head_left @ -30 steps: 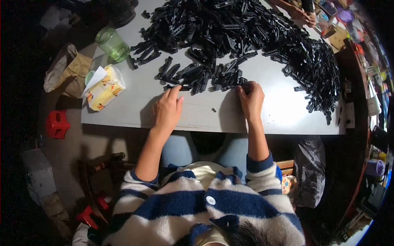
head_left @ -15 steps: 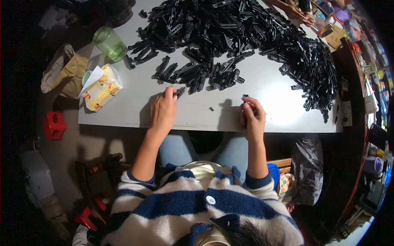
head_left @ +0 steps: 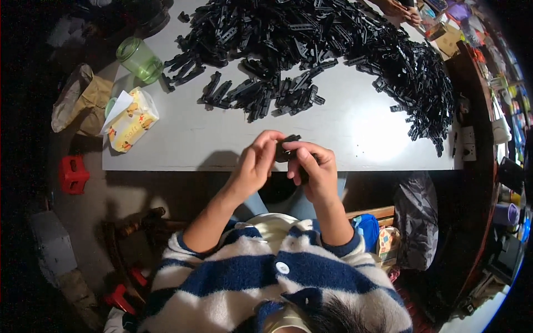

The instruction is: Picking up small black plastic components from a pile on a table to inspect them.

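Observation:
Both hands have come together above the near edge of the table. My left hand is closed on a black plastic part, whose end sticks up between the fingertips. Facing it, my right hand is closed too, its thumb and forefinger against the same part. Something dark also shows under the right hand's curled fingers, too covered to name. Beyond the hands lies a big heap of black plastic parts, long and narrow in shape. A smaller loose cluster of them lies nearest to my hands.
On the white table, a green jar and a yellow tissue pack stand at the left. A brown paper bag is beyond that edge. Another person's hands show at the far right. A red stool stands on the floor.
My left hand has moved right and nearer, bringing its black part along. The right hand has moved left to meet it. A small dark bit on the table no longer shows.

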A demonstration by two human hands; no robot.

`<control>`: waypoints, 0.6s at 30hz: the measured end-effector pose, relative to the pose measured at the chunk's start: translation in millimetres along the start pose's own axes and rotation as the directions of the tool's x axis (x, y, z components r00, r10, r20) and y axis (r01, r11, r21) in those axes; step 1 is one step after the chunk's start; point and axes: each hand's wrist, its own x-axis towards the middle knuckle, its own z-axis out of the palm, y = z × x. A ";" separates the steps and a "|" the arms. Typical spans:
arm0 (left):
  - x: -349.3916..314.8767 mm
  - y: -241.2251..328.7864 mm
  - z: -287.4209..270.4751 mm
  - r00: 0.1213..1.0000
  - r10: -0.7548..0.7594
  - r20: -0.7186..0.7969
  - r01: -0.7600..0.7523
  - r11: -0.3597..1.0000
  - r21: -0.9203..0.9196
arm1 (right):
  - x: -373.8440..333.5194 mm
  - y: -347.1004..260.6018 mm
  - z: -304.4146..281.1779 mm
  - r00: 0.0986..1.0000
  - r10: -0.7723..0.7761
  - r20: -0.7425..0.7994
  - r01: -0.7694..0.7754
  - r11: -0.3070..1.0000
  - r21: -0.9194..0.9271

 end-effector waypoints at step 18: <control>-6.8 11.0 13.4 0.997 -0.006 0.083 0.000 0.997 0.075 | -6.8 0.7 -1.3 0.967 -0.130 -0.219 0.115 0.990 -0.076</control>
